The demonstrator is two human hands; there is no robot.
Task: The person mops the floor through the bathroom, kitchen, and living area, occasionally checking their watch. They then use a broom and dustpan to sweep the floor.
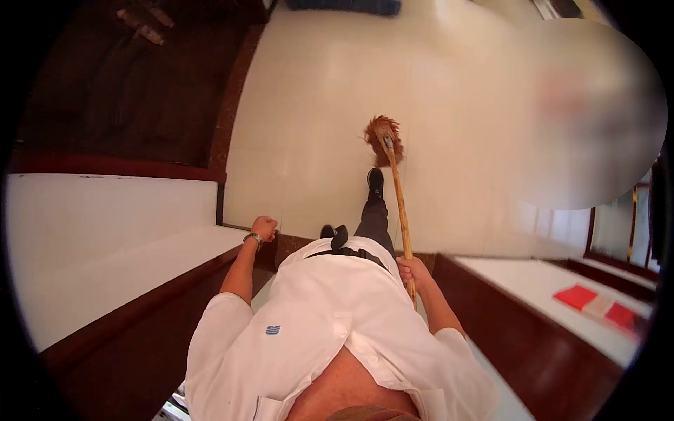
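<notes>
My right hand [414, 271] is wrapped round the wooden handle of a mop [401, 200], close beside my hip. The handle runs forward and down to a reddish-brown, shaggy mop head [397, 151] lying on the pale floor [316, 105], just ahead of one black shoe [375, 181]. On the other side, my left hand [265, 228] hangs out from my body with its fingers curled in and nothing visible in them. A watch [253, 240] is on that wrist. The mop touches only my right hand.
White-topped surfaces with dark red sides flank me, one on the left [119, 231] and one on the right [505, 277]. A red and white item [597, 306] lies on the right one. Ahead left is a dark area [133, 91] with a reddish border. The upper right is blurred.
</notes>
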